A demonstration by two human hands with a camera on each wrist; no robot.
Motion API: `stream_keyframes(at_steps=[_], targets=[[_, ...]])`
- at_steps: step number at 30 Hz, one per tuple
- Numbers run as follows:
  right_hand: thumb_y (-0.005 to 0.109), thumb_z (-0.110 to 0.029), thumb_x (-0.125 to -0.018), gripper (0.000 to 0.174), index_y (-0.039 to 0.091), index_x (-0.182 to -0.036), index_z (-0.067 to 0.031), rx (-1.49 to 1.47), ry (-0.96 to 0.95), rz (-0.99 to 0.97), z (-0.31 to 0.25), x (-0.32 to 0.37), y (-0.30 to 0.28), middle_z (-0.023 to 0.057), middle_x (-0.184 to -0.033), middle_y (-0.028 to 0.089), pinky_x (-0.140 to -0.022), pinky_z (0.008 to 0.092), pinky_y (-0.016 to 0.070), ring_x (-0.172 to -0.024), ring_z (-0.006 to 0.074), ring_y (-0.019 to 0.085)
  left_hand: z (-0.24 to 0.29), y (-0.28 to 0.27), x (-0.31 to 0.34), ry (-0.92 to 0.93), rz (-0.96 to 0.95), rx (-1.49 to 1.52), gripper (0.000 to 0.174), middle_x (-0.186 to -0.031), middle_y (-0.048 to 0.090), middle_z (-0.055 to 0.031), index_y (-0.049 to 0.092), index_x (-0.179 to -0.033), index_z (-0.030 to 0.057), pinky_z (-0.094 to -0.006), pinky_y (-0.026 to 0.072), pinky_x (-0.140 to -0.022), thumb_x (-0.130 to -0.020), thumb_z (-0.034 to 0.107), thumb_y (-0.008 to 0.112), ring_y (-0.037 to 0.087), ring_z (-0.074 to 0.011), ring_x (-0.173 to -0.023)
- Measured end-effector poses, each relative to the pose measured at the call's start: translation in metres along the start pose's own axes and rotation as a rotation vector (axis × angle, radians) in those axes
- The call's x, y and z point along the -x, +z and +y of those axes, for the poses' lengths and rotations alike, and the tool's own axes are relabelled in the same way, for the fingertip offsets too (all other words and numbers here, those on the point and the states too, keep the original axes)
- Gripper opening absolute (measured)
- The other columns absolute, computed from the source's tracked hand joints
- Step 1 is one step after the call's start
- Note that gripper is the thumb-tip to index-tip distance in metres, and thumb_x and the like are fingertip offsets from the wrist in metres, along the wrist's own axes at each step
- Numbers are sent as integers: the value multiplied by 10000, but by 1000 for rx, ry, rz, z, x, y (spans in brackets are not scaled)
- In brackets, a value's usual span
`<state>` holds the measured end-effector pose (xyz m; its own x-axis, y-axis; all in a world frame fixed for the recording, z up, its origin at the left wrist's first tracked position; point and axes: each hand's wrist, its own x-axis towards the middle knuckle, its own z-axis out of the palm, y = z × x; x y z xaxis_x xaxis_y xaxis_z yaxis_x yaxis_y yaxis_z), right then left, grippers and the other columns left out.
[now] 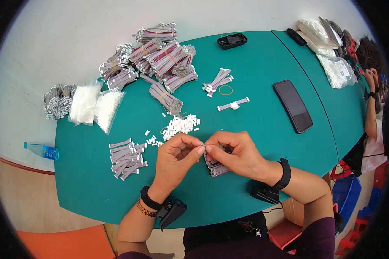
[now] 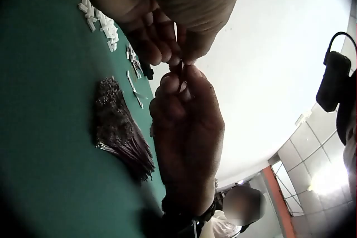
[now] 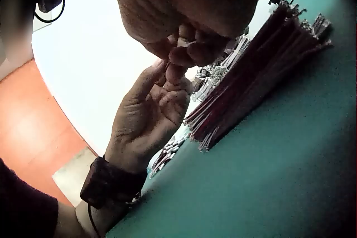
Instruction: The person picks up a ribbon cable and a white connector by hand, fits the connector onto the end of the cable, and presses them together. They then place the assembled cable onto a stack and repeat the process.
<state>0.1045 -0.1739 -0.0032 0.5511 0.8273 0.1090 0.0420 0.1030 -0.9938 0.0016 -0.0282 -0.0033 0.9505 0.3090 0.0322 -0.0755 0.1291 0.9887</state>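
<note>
Above the near half of the green tabletop (image 1: 220, 200), the left hand (image 1: 175, 156) and right hand (image 1: 240, 152) meet, pinching a thin, dark, mostly hidden strand (image 1: 204, 145), probably light and flexible, best gripped near its tip.

Piece (image 1: 203, 145) between hands (image 1: 177, 157) (image 1: 237, 153) too small to tell; cable bundle (image 1: 218, 168) below partly hidden.

Head view records two hands (image 1: 175, 157) (image 1: 240, 153) at centre; one phone (image 1: 293, 106), right; one loose rubber band (image 1: 225, 94), upper centre; two clear bags (image 1: 84, 103) (image 1: 108, 110), left; one bottle (image 1: 42, 151), far left. Cable bundles (image 1: 165, 56), upper left, overlap and number several; white connectors (image 1: 180, 124), centre, are too many to count.
</note>
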Motion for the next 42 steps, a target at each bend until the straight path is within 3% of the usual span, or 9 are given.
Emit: stream_keyframes(at_steps=[14,20,32,35,42], targets=[[551,-113,-888,147,626,-826,-2,51,-8,-22,-5,0,-3,24,-638,597,-465,223,381,-543,38,476,-3,2,2,101,57,-55,124,-836,605,-44,588,-900,2,-211,446,-594,-818,67,654,552,-89,-703],[546,-113,-891,148,623,-831,-2,61,-21,3,-9,0,-2,35,-641,599,-477,219,397,-554,40,494,-4,0,1,0,42,1,123,-818,597,-53,572,-894,-4,-224,442,-595,-823,66,643,540,-103,-673],[590,-88,-854,93,614,-834,-1,206,-123,26,-1,-2,-2,42,-631,596,-474,231,390,-536,60,484,-3,2,1,31,62,-38,114,-789,588,-51,579,-901,-11,-219,433,-581,-841,75,623,533,-99,-655],[599,-76,-846,80,598,-821,0,139,-127,55,-2,-4,0,35,-610,577,-468,230,381,-531,54,472,-4,2,2,52,60,-53,119,-827,596,-25,603,-913,1,-192,426,-578,-859,106,617,525,-66,-666],[590,-80,-862,79,571,-834,-9,-6,-15,31,1,-3,-3,-15,-646,551,-505,202,375,-592,20,461,-3,2,-1,-40,21,46,170,-811,590,-34,587,-971,0,-204,431,-587,-874,139,599,530,-80,-655]])
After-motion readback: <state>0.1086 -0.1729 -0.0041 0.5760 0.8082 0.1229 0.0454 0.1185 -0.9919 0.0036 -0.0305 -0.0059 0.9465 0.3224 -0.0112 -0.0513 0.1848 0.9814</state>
